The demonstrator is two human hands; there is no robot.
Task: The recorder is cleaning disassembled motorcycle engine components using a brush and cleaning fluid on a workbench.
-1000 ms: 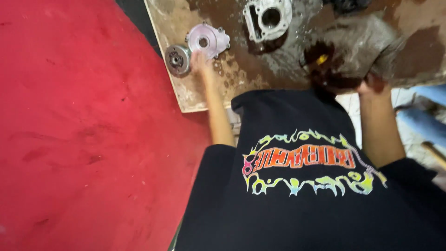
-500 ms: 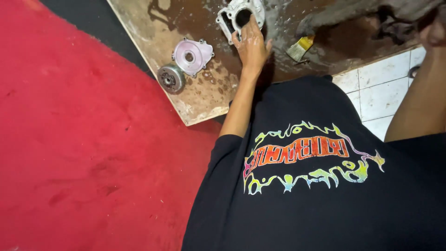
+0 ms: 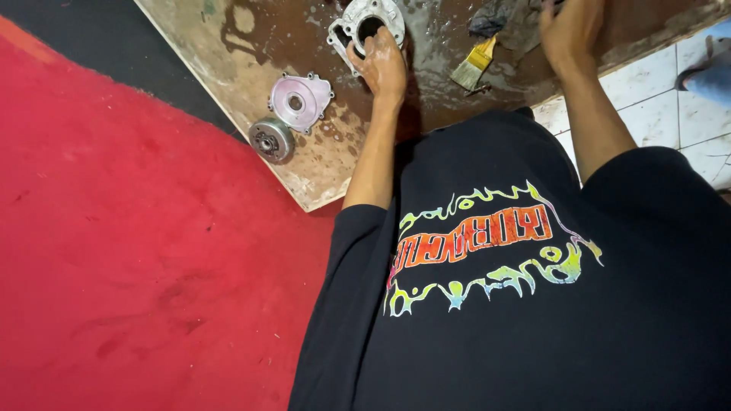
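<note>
Grey cylinder casting (image 3: pixel 368 23) stays under left hand (image 3: pixel 381 65); right hand (image 3: pixel 569 29) now nearer paintbrush (image 3: pixel 472 65).

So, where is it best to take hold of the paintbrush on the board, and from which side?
Take the paintbrush by its yellow handle, coming from the upper right. The bristles point down-left on the wet board, and the handle end lies free, nearest the right hand.

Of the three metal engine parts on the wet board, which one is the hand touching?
The left hand rests on the grey casting with the large round bore, at the top. The pinkish cover and the round gear hub lie untouched.
</note>
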